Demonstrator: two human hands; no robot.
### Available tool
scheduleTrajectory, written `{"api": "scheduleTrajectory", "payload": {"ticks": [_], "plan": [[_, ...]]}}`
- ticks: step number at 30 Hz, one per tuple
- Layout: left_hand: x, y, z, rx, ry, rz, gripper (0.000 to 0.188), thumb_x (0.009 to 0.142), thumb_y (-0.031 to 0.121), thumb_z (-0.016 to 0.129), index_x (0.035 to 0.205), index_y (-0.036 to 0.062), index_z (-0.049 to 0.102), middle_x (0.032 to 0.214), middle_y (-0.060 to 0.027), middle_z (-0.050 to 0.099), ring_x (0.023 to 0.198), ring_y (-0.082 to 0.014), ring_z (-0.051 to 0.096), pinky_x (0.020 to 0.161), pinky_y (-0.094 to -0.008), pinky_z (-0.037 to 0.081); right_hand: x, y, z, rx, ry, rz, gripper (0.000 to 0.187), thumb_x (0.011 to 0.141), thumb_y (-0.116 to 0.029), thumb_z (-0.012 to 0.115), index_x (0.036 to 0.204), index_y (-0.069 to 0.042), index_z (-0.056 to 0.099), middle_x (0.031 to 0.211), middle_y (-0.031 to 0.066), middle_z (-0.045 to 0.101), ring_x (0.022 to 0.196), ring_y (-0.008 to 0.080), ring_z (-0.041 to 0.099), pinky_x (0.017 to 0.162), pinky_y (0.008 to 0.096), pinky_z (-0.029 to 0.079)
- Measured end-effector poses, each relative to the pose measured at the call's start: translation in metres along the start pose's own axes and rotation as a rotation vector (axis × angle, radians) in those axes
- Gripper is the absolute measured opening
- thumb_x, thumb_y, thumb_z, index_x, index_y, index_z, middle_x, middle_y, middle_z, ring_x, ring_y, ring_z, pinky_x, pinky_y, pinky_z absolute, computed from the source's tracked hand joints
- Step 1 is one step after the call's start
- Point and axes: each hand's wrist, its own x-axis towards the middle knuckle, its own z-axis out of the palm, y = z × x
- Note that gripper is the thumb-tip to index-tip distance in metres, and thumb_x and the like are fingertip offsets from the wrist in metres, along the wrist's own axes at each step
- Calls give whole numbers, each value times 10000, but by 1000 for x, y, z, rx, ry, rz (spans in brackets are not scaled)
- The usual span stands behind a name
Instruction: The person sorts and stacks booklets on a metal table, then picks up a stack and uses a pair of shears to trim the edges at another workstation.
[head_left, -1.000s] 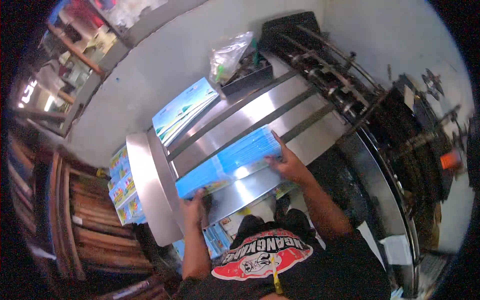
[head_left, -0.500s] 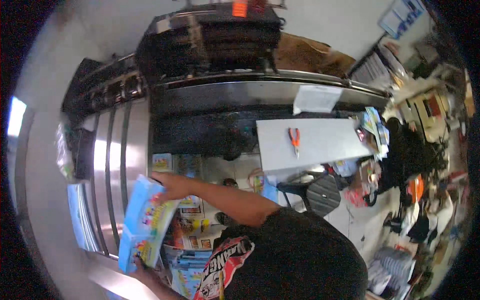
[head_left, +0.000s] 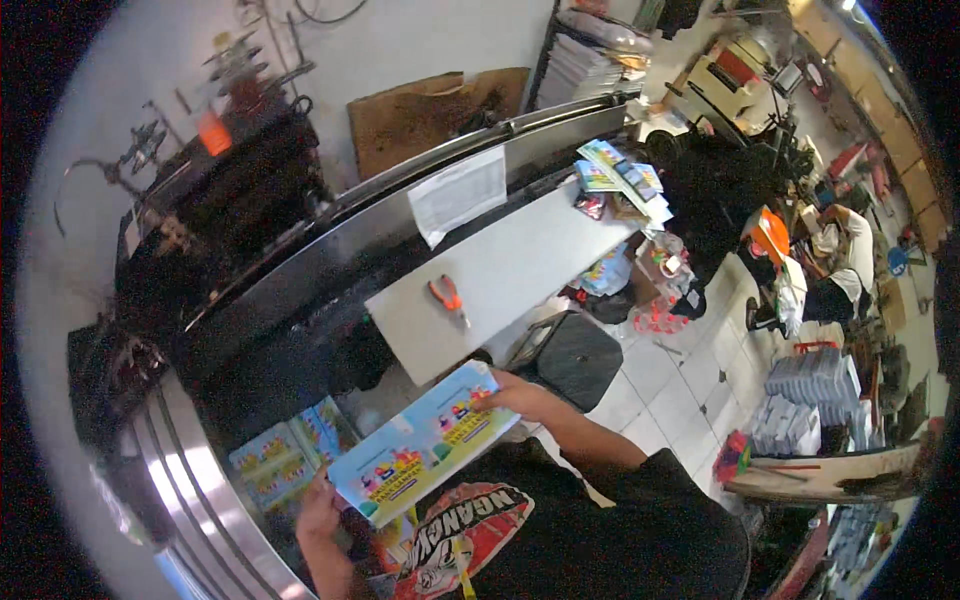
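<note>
I hold a long stack of printed sheets point(head_left: 425, 440), light blue with yellow cartoon pictures, tilted in front of my chest. My left hand point(head_left: 320, 505) is closed on its lower left end. At the upper right end my right hand point(head_left: 505, 395) grips it, thumb over the top face. Below and left of the stack lie more printed sheets point(head_left: 270, 465) of the same colours. Beyond it, pliers point(head_left: 449, 297) with orange handles rest on the white tabletop point(head_left: 420, 345).
A black stool point(head_left: 575, 360) stands just right of the tabletop. Printed booklets point(head_left: 625, 180) are heaped at the tabletop's far end. The steel machine point(head_left: 195, 480) runs along my left. A person point(head_left: 850, 260) sits at the far right, near grey-white stacks point(head_left: 810, 390).
The stack has moved right, away from the steel machine, and now lies across my front in both hands. My view has swung to the right.
</note>
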Motion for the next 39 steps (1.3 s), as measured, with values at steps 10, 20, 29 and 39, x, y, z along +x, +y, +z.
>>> {"api": "scheduleTrajectory", "payload": {"ticks": [10, 20, 29, 39], "plan": [[168, 32, 264, 1400, -884, -94, 656, 808, 351, 784, 1309, 11, 531, 1156, -129, 666, 1033, -193, 629, 917, -369, 497, 91, -71, -127, -230, -119, -91, 625, 787, -97, 801, 1315, 13, 486, 1183, 94, 645, 1052, 174, 621, 943, 315, 498], [185, 28, 338, 1500, -560, 37, 492, 786, 271, 800, 1180, 31, 629, 1002, -125, 718, 906, -230, 695, 849, -400, 532, 81, -46, -278, 21, 429, -261, 607, 876, -335, 716, 1320, 22, 508, 1221, 182, 599, 1172, 271, 561, 1017, 389, 444], [169, 55, 393, 1367, -178, 27, 356, 779, 36, 752, 1114, 6, 637, 963, -128, 723, 855, -205, 700, 796, -371, 546, -123, 140, -492, -416, 1612, 430, 662, 811, -413, 712, 1206, 97, 564, 1214, 303, 608, 1156, 406, 586, 984, 426, 458], [239, 27, 505, 1046, -75, -258, 318, 831, 53, 722, 1106, -15, 578, 1029, -174, 693, 910, -247, 687, 873, -402, 546, -75, 277, -561, -231, 1237, 792, 926, 850, -671, 575, 1430, 31, 410, 1393, 355, 447, 1287, 424, 486, 1061, 442, 411]]}}
